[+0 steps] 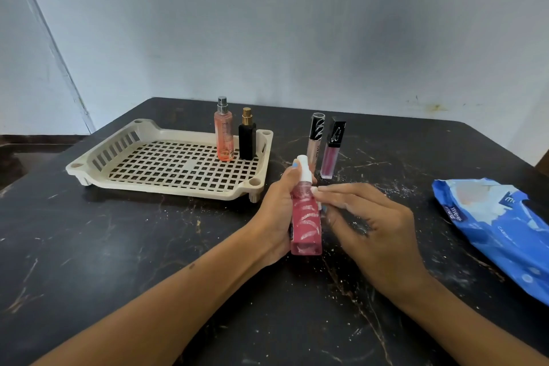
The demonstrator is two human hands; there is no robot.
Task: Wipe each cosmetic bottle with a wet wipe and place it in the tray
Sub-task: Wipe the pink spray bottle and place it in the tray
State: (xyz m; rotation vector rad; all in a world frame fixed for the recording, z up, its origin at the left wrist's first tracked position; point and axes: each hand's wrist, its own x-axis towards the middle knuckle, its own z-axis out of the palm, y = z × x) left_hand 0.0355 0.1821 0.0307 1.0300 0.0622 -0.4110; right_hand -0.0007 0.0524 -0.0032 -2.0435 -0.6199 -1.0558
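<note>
My left hand (276, 211) grips a pink spray bottle (306, 223) with a white cap, holding it upright just above the black table. My right hand (377, 226) reaches in from the right, and its nearly straight fingertips touch the bottle just below the cap. No wipe shows in either hand. The beige slotted tray (166, 187) lies at the left. In its far right corner stand an orange spray bottle (224, 140) and a black bottle (247, 141) with a gold top. A pale lip gloss tube (315, 140) and a pink one (331, 151) stand on the table right of the tray.
A blue pack of wet wipes (499, 229) lies at the right edge of the table (118, 246). A pale wall rises close behind the table's far edge. White specks are scattered on the table around the hands.
</note>
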